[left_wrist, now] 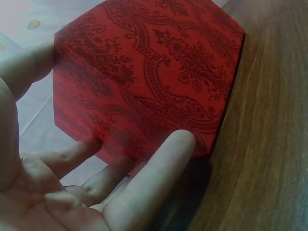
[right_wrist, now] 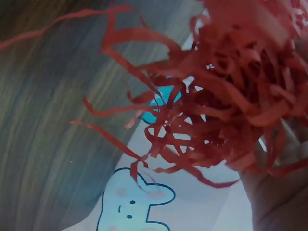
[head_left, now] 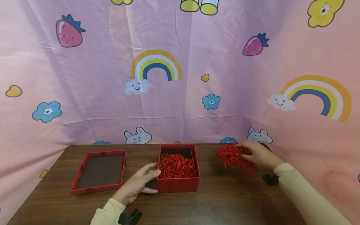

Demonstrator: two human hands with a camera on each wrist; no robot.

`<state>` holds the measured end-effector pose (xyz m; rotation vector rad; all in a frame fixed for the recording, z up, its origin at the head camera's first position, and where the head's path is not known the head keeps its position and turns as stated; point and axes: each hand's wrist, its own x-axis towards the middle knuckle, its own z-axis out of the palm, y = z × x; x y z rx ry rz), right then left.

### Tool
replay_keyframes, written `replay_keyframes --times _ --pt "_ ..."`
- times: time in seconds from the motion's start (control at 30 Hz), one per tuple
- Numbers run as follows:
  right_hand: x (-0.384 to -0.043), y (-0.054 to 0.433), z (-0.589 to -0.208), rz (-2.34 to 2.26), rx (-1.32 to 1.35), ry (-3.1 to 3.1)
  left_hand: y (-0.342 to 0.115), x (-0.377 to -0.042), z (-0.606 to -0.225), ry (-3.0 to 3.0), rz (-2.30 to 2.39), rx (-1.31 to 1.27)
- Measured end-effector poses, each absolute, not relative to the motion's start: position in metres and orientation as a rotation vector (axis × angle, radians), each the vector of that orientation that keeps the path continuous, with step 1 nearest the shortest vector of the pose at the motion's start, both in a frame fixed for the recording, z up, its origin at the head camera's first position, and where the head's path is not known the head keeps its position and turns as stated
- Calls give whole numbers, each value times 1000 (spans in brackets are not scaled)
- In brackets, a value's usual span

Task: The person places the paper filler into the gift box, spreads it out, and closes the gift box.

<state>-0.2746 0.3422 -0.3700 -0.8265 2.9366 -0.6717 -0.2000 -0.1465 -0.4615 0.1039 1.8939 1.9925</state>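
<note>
An open red box [head_left: 177, 184] with a dark paisley-like pattern stands mid-table, with red shredded paper [head_left: 177, 165] inside. Against its left side rests my left hand [head_left: 140, 181], fingers spread, thumb by the near left corner. That patterned side wall [left_wrist: 154, 72] fills much of the left wrist view, with fingertips at its edges. To the right of the box, my right hand [head_left: 257, 153] grips a loose clump of red shredded paper [head_left: 230, 155] over the table. Strands of the clump [right_wrist: 226, 96] hide most of the fingers in the right wrist view.
A red box lid [head_left: 104, 172] lies on the left of the brown wooden table [head_left: 219, 203], its dark inside facing up. Behind the table hangs a pink and purple cloth [head_left: 157, 103] printed with rainbows, strawberries and rabbits; it also forms the side walls.
</note>
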Motion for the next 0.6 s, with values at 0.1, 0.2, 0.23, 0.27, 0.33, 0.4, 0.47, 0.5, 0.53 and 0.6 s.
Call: replay_keyframes --times 0.1,0.2,0.23,0.27,0.33,0.4,0.47,0.5,0.53,0.6 --pt "-274 340 -366 -678 -848 2936 -147 -200 -462 1895 1988 102" --pt "-274 337 -360 -659 -862 2947 -147 -199 -462 1893 1988 104" --pt "-273 336 -358 -648 -868 2954 -147 -199 -462 1893 1988 104" --pt "-273 335 -355 -634 -881 2965 -147 -199 -462 1894 1988 105" --pt "-273 333 -351 -601 -913 2985 -147 -199 -461 1895 1990 108" --pt "-274 331 -347 -573 -943 3002 -147 -199 -461 1897 1992 110" --pt "-275 330 -343 -551 -969 3013 -147 -199 -461 1899 1992 112" --pt "-275 329 -341 -541 -975 3016 -147 -199 -461 1898 1993 114" --pt "-275 329 -340 -538 -979 3015 -147 -199 -461 1901 1992 114" --pt "-276 329 -338 -546 -995 3015 -147 -199 -462 1899 1990 119"
